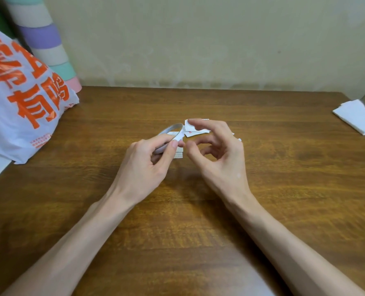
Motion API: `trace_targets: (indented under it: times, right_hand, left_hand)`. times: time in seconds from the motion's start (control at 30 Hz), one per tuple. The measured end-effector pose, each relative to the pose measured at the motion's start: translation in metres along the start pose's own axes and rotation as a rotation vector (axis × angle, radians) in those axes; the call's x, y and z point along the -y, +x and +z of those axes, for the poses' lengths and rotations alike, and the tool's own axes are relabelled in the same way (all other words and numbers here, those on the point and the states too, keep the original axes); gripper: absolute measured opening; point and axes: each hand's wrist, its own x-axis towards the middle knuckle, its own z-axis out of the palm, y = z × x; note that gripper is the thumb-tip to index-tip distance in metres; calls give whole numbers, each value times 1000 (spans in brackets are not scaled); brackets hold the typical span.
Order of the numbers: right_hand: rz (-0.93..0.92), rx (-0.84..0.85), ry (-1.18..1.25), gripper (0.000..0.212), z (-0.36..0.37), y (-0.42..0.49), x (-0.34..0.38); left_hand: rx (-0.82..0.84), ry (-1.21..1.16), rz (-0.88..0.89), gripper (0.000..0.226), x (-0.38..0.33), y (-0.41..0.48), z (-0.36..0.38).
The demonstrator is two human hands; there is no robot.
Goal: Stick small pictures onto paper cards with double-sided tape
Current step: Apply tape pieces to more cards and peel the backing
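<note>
My left hand (147, 165) grips a white ring of double-sided tape (170, 130), thumb on its rim, just above the wooden table (198, 221). A short loose strip of tape rises from the ring toward my right hand (220, 159). That hand hovers close beside it with curled fingers; its blurred index fingertip is at the strip's end and the thumb stays apart below. Behind the hands lies a small heap of white paper pieces (195, 133) with red marks. A small printed card (179, 153) lies flat under the ring, partly hidden by my left fingers.
A large white plastic bag (21, 99) with orange lettering fills the table's left side, a pastel striped roll (47, 45) behind it. Folded white tissues (356, 118) lie at the far right edge. A wall closes off the back of the table.
</note>
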Motion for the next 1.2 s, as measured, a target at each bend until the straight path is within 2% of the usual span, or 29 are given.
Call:
trace_targets:
  times: [0.07, 0.2, 0.33, 0.43, 0.6, 0.77, 0.87, 0.93, 1.07, 1.2]
  right_hand:
    - [7, 3, -35, 39, 1, 0, -3]
    - [-70, 51, -216, 28, 3, -2, -8]
    - [-36, 27, -112, 18, 0, -2, -3]
    - [36, 27, -31, 22, -7, 1, -1]
    - [-96, 132, -242, 31, -9, -4, -7]
    - [-133, 96, -221, 23, -9, -4, -7]
    - [-78, 66, -160, 34, -11, -1, -7]
    - [-91, 85, -212, 37, -13, 0, -9]
    - [-161, 155, -376, 33, -10, -5, -11]
    - [-199, 111, -376, 20, -10, -6, -10]
  left_hand:
    - [15, 3, -12, 20, -3, -1, -3]
    - [36, 28, -25, 21, 0, 1, -9]
    - [125, 125, -1, 22, 0, 4, -16]
    - [148, 116, -21, 24, 4, 6, -20]
    - [145, 147, -5, 30, 9, 5, -16]
    - [129, 210, 14, 25, 9, 4, -15]
    - [147, 241, 9, 26, 12, 4, -14]
    - [164, 248, 4, 26, 14, 4, -13]
    - [169, 269, 28, 24, 15, 4, -13]
    - [165, 250, 43, 25, 14, 5, -15]
